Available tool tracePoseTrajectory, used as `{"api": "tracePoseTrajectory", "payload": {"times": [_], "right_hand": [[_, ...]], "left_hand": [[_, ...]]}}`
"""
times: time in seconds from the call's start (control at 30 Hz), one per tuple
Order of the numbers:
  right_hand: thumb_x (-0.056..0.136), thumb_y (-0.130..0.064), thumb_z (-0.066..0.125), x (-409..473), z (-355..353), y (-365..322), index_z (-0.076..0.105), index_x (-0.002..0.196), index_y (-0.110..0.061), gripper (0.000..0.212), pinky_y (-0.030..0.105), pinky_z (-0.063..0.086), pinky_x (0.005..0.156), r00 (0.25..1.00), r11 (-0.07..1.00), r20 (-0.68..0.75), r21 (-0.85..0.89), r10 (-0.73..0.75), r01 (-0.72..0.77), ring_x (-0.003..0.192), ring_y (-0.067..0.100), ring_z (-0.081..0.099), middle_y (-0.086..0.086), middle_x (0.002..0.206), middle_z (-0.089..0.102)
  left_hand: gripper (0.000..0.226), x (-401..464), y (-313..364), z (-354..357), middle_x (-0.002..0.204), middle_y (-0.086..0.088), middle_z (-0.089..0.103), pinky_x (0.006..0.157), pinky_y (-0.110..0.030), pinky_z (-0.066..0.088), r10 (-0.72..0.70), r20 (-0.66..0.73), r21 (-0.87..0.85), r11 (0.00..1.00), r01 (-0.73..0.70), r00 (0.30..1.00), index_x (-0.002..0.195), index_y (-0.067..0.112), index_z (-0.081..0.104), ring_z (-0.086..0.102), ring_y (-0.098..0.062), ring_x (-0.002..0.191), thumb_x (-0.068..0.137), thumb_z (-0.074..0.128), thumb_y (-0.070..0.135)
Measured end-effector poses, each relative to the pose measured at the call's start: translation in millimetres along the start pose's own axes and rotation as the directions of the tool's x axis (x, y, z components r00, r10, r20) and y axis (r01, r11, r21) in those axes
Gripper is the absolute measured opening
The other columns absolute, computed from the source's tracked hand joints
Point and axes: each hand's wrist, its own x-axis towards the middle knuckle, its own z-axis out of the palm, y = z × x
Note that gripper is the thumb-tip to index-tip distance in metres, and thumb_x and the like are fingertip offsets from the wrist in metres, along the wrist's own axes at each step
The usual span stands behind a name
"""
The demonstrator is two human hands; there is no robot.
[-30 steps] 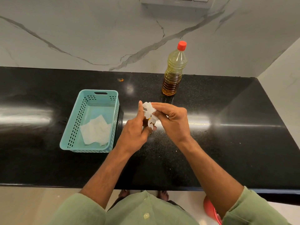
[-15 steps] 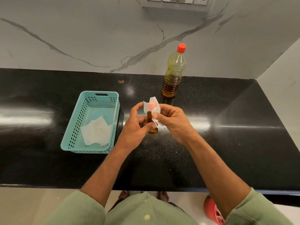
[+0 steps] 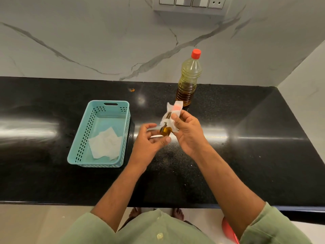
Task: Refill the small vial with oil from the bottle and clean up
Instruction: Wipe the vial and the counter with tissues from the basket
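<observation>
Nearby, basket (image 3: 98, 134), bottle (image 3: 189, 80) behind hands.

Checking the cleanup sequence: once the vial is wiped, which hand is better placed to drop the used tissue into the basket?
Probably the left hand: the basket sits on its side. The right hand grips the tissue and vial.

Counter (image 3: 246, 155): basket (image 3: 84, 141) at my left with tissues (image 3: 105, 143) inside; bottle (image 3: 189, 80) behind my hands, against the wall; vial (image 3: 166, 131) with a tissue wrap (image 3: 173, 111) between left hand (image 3: 149, 140) and right hand (image 3: 189, 131).
</observation>
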Motion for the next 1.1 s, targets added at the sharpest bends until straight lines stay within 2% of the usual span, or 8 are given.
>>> {"api": "tracePoseTrajectory", "payload": {"times": [0.1, 0.23, 0.4, 0.6, 0.7, 0.8, 0.97, 1.1], "right_hand": [[0.083, -0.02, 0.068, -1, 0, -3, 0.062, 0.127, -0.004, 0.047, 0.048, 0.051, 0.102, 0.999, 0.997, -0.04, 0.072, 0.013, -0.011, 0.111, 0.029, 0.065, 0.017, 0.122, 0.069], [0.092, -0.02, 0.064, -6, 2, -4, 0.057, 0.132, -0.002, 0.045, 0.042, 0.056, 0.092, 1.0, 0.998, 0.006, 0.06, 0.027, -0.028, 0.102, 0.023, 0.069, 0.017, 0.121, 0.069], [0.097, -0.02, 0.058, -9, 3, -7, 0.052, 0.136, -0.002, 0.044, 0.035, 0.057, 0.084, 0.999, 1.0, 0.039, 0.023, 0.012, -0.013, 0.098, 0.019, 0.068, 0.013, 0.114, 0.071], [0.097, -0.02, 0.057, -14, 4, -9, 0.056, 0.133, 0.0, 0.041, 0.03, 0.057, 0.082, 0.985, 0.998, 0.164, 0.029, 0.046, -0.052, 0.095, 0.019, 0.068, 0.011, 0.11, 0.07], [0.1, -0.013, 0.053, -15, 6, -9, 0.057, 0.132, -0.002, 0.034, 0.029, 0.057, 0.084, 0.975, 0.999, 0.217, 0.022, 0.037, -0.043, 0.094, 0.017, 0.067, 0.01, 0.107, 0.07], [0.093, -0.02, 0.06, -17, 9, -8, 0.056, 0.134, -0.004, 0.044, 0.038, 0.054, 0.095, 0.988, 1.0, 0.155, -0.02, 0.003, 0.0, 0.101, 0.021, 0.067, 0.011, 0.109, 0.071], [0.084, -0.022, 0.067, -19, 6, -3, 0.065, 0.12, -0.016, 0.036, 0.045, 0.051, 0.104, 0.991, 0.994, 0.113, -0.076, -0.067, 0.075, 0.111, 0.026, 0.068, 0.011, 0.115, 0.074], [0.074, -0.03, 0.079, -19, 8, -7, 0.069, 0.117, -0.014, 0.047, 0.04, 0.054, 0.099, 0.988, 0.994, 0.13, -0.063, -0.084, 0.093, 0.108, 0.024, 0.069, 0.012, 0.115, 0.074]], "left_hand": [[0.044, -9, -10, 7, 0.108, -0.003, 0.076, 0.095, -0.046, 0.059, 0.016, 0.023, 0.01, 1.0, -0.016, 1.0, 0.121, 0.019, 0.065, 0.074, -0.018, 0.099, 0.08, 0.083, 0.015], [0.039, -15, -5, 14, 0.106, -0.012, 0.077, 0.088, -0.038, 0.06, 0.035, 0.016, -0.214, 0.976, -0.031, 0.999, 0.119, 0.012, 0.067, 0.075, -0.027, 0.097, 0.082, 0.071, 0.024], [0.033, -18, 4, 17, 0.095, -0.012, 0.075, 0.077, -0.029, 0.06, -0.022, 0.101, -0.397, 0.916, 0.06, 0.995, 0.113, 0.006, 0.067, 0.071, -0.021, 0.083, 0.089, 0.06, 0.027], [0.039, -20, 10, 15, 0.076, -0.011, 0.066, 0.054, -0.021, 0.052, -0.236, 0.308, -0.728, 0.566, 0.388, 0.922, 0.098, 0.006, 0.075, 0.06, -0.011, 0.055, 0.104, 0.046, 0.031], [0.039, -20, 9, 14, 0.078, -0.012, 0.066, 0.053, -0.02, 0.052, -0.245, 0.355, -0.762, 0.482, 0.431, 0.902, 0.105, 0.006, 0.07, 0.061, -0.009, 0.055, 0.107, 0.043, 0.034], [0.043, -21, 10, 11, 0.086, -0.015, 0.068, 0.059, -0.021, 0.058, -0.261, 0.324, -0.756, 0.507, 0.414, 0.91, 0.112, 0.003, 0.068, 0.067, -0.012, 0.064, 0.098, 0.054, 0.041], [0.033, -20, 7, 9, 0.097, -0.016, 0.072, 0.067, -0.022, 0.061, -0.203, 0.215, -0.688, 0.663, 0.296, 0.955, 0.118, 0.004, 0.065, 0.071, -0.015, 0.076, 0.092, 0.062, 0.024], [0.028, -23, 11, 10, 0.085, -0.015, 0.068, 0.061, -0.022, 0.059, -0.226, 0.289, -0.744, 0.559, 0.367, 0.93, 0.098, 0.005, 0.073, 0.068, -0.013, 0.066, 0.092, 0.061, 0.028]]}}
